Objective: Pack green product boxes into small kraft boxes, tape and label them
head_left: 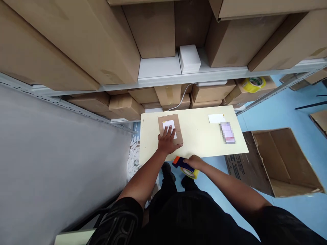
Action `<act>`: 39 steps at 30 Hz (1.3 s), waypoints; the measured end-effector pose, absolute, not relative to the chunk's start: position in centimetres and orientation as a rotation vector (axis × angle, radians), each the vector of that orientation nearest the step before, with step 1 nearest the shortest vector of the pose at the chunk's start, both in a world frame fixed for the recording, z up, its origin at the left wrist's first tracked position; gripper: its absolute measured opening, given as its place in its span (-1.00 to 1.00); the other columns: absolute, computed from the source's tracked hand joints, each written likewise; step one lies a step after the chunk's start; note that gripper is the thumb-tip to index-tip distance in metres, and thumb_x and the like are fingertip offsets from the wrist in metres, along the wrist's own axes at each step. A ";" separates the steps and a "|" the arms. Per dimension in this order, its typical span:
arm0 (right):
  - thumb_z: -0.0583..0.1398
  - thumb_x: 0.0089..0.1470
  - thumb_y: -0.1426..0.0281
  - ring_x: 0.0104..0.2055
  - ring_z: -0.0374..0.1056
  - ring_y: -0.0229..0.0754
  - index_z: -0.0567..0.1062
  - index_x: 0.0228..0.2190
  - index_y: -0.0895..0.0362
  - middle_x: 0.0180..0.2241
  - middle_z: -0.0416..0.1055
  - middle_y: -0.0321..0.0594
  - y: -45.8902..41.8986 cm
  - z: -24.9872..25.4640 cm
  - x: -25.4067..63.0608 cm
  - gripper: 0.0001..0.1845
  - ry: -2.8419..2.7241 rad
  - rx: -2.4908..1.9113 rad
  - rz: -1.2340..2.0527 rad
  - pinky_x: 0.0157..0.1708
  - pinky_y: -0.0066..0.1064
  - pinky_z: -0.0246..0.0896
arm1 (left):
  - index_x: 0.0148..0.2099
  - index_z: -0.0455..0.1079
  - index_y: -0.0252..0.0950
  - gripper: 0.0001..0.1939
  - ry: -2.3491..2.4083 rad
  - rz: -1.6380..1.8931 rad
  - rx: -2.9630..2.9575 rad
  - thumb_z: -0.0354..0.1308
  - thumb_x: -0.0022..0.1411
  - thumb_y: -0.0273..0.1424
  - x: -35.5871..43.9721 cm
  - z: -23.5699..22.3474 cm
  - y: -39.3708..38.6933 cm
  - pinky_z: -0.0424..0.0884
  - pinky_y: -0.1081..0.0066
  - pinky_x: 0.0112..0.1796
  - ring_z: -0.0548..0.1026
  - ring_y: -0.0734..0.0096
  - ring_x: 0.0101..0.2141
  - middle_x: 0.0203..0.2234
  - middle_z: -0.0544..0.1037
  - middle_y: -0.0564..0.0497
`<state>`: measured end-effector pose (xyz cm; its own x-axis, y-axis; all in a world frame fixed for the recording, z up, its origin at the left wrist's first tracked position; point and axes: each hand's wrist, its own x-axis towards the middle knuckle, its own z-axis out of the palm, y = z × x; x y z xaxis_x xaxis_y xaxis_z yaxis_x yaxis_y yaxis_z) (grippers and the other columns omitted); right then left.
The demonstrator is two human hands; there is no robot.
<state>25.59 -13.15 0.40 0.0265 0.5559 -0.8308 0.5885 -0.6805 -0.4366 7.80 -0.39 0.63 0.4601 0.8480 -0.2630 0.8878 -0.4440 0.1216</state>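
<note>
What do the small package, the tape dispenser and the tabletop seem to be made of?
Small package: matte cardboard, judging by its plain brown surface.
Tape dispenser: probably hard plastic, from its solid dark-blue and orange colouring.
Tabletop: smooth board, perhaps laminated; its even cream face leaves the core material open.

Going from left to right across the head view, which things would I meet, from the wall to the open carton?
Grey wall, paper scraps, small box under left hand, tape dispenser in right hand, white slip, pixelated item, open carton.
</note>
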 end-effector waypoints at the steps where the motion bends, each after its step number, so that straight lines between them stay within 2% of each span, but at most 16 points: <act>1: 0.23 0.13 0.10 -0.44 0.43 -0.13 0.53 -0.59 0.14 -0.55 0.52 -0.16 -13.7 0.8 27.0 -0.57 1.247 2.276 -1.759 -0.47 -0.39 0.07 | 0.57 -0.26 -0.15 0.15 1.494 -0.241 2.464 0.05 0.18 0.32 7.7 0.7 -0.4 0.05 -0.25 0.24 -0.50 -0.14 0.46 0.53 -0.31 -0.08; 4: 0.13 0.20 0.21 -0.42 0.43 -0.14 0.50 -0.58 0.12 -0.54 0.51 -0.21 -16.3 1.9 30.7 -0.61 1.336 2.446 -1.655 -0.47 -0.40 0.04 | 0.57 -0.28 -0.13 0.18 1.470 -0.262 2.451 0.05 0.15 0.34 7.4 0.8 -0.1 0.06 -0.27 0.24 -0.50 -0.15 0.46 0.53 -0.33 -0.08; 6: 0.09 0.24 0.23 -0.38 0.45 -0.12 0.53 -0.50 0.10 -0.50 0.52 -0.21 -17.8 2.2 32.7 -0.63 1.409 2.568 -1.446 -0.44 -0.39 0.05 | 0.57 -0.30 -0.13 0.21 1.450 -0.294 2.447 0.08 0.12 0.35 7.4 1.0 0.0 0.05 -0.28 0.25 -0.51 -0.17 0.46 0.52 -0.36 -0.08; 9: 0.10 0.28 0.15 -0.25 0.49 0.00 0.56 -0.33 0.14 -0.34 0.57 -0.06 -18.2 1.9 34.7 -0.63 1.581 2.558 -0.991 -0.33 -0.33 0.13 | 0.57 -0.32 -0.21 0.31 1.464 -0.373 2.453 0.15 0.05 0.34 8.4 1.3 -0.3 -0.08 -0.38 0.27 -0.54 -0.25 0.45 0.52 -0.39 -0.15; 12: 0.08 0.33 0.15 -0.08 0.48 0.10 0.56 -0.22 0.20 -0.19 0.56 0.12 -16.5 0.8 35.7 -0.60 1.674 2.476 -0.707 -0.15 -0.25 0.19 | 0.57 -0.32 -0.34 0.35 1.586 -0.485 2.417 0.22 0.04 0.27 10.3 1.1 -1.0 -0.27 -0.48 0.26 -0.54 -0.36 0.43 0.50 -0.41 -0.30; 16: 0.06 0.35 0.18 0.02 0.44 0.14 0.56 -0.14 0.20 -0.11 0.55 0.16 -14.1 -1.0 36.0 -0.60 1.685 2.443 -0.613 -0.01 -0.18 0.18 | 0.56 -0.34 -0.38 0.21 1.711 -0.516 2.382 0.17 0.18 0.14 12.2 0.3 -1.8 -0.29 -0.49 0.26 -0.52 -0.35 0.44 0.49 -0.42 -0.34; 19: 0.06 0.35 0.19 0.05 0.42 0.15 0.56 -0.10 0.19 -0.12 0.54 0.18 -13.3 -1.8 36.2 -0.61 1.707 2.404 -0.661 0.06 -0.13 0.15 | 0.56 -0.37 -0.38 0.17 1.725 -0.520 2.375 0.12 0.22 0.13 12.5 0.2 -2.0 -0.30 -0.48 0.26 -0.54 -0.34 0.43 0.50 -0.42 -0.30; 22: 0.09 0.32 0.22 0.06 0.41 0.16 0.57 -0.09 0.20 -0.14 0.55 0.19 -13.3 -1.8 36.8 -0.63 1.730 2.368 -0.728 0.06 -0.10 0.16 | 0.56 -0.38 -0.38 0.23 1.705 -0.583 2.348 0.20 0.16 0.10 12.4 1.0 -1.9 -0.25 -0.47 0.27 -0.54 -0.36 0.43 0.50 -0.43 -0.30; 24: 0.12 0.29 0.24 0.10 0.38 0.15 0.56 -0.05 0.19 -0.10 0.55 0.17 -13.8 -1.5 37.3 -0.64 1.793 2.390 -0.702 0.06 -0.12 0.18 | 0.57 -0.36 -0.37 0.29 1.647 -0.620 2.324 0.26 0.09 0.09 12.1 2.1 -1.4 -0.15 -0.42 0.28 -0.48 -0.38 0.44 0.50 -0.44 -0.30; 26: 0.13 0.26 0.27 0.14 0.35 0.17 0.53 0.01 0.18 -0.04 0.53 0.16 -14.7 -1.2 37.6 -0.61 1.888 2.458 -0.626 0.09 -0.10 0.18 | 0.57 -0.26 -0.32 0.27 1.559 -0.604 2.289 0.27 0.06 0.13 11.4 3.5 -0.5 0.00 -0.31 0.29 -0.34 -0.35 0.46 0.51 -0.38 -0.27; 27: 0.13 0.25 0.27 0.15 0.35 0.18 0.52 0.05 0.18 -0.01 0.52 0.17 -15.3 -1.0 37.5 -0.58 1.932 2.496 -0.615 0.11 -0.08 0.19 | 0.56 -0.16 -0.29 0.19 1.521 -0.565 2.267 0.24 0.09 0.16 10.9 4.2 0.2 0.07 -0.22 0.29 -0.24 -0.30 0.46 0.52 -0.30 -0.24; 30: 0.16 0.21 0.25 0.11 0.40 0.18 0.52 0.08 0.18 0.01 0.52 0.14 -16.7 -0.9 36.0 -0.53 1.938 2.582 -0.917 0.09 -0.09 0.24 | 0.42 0.21 -0.25 -0.19 1.511 -0.376 2.191 0.07 0.29 0.11 9.3 6.0 2.7 0.23 0.10 0.27 0.16 -0.08 0.39 0.44 0.15 -0.19; 33: 0.22 0.17 0.19 -0.03 0.50 0.05 0.57 -0.01 0.13 -0.09 0.59 -0.02 -16.9 -0.8 32.8 -0.58 1.662 2.508 -1.702 -0.03 -0.21 0.33 | 0.28 0.37 -0.27 -0.41 1.586 -0.216 2.144 0.03 0.37 -0.03 8.1 7.0 5.8 0.30 0.23 0.21 0.37 0.02 0.26 0.29 0.41 -0.18; 36: 0.26 0.13 0.18 -0.16 0.54 -0.04 0.55 -0.03 0.12 -0.11 0.59 -0.06 -15.4 -0.3 29.0 -0.58 1.204 2.391 -2.363 -0.16 -0.27 0.37 | 0.24 0.40 -0.27 -0.49 1.581 -0.167 2.154 0.07 0.37 -0.12 7.4 7.0 8.8 0.32 0.22 0.18 0.41 0.03 0.22 0.25 0.44 -0.19; 39: 0.31 0.08 0.18 -0.14 0.55 -0.07 0.51 -0.03 0.11 0.01 0.53 -0.03 -13.2 0.3 25.6 -0.55 0.782 2.324 -2.722 -0.15 -0.29 0.39 | 0.30 0.33 -0.29 -0.45 1.568 -0.159 2.169 0.09 0.35 -0.17 7.0 6.2 11.5 0.25 0.17 0.23 0.27 -0.02 0.32 0.36 0.29 -0.23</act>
<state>25.56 -13.21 0.27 -0.1155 0.6230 -0.7736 -0.1177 -0.7819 -0.6122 6.96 11.52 6.22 0.3449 0.8706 -0.3508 0.9234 -0.2476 0.2935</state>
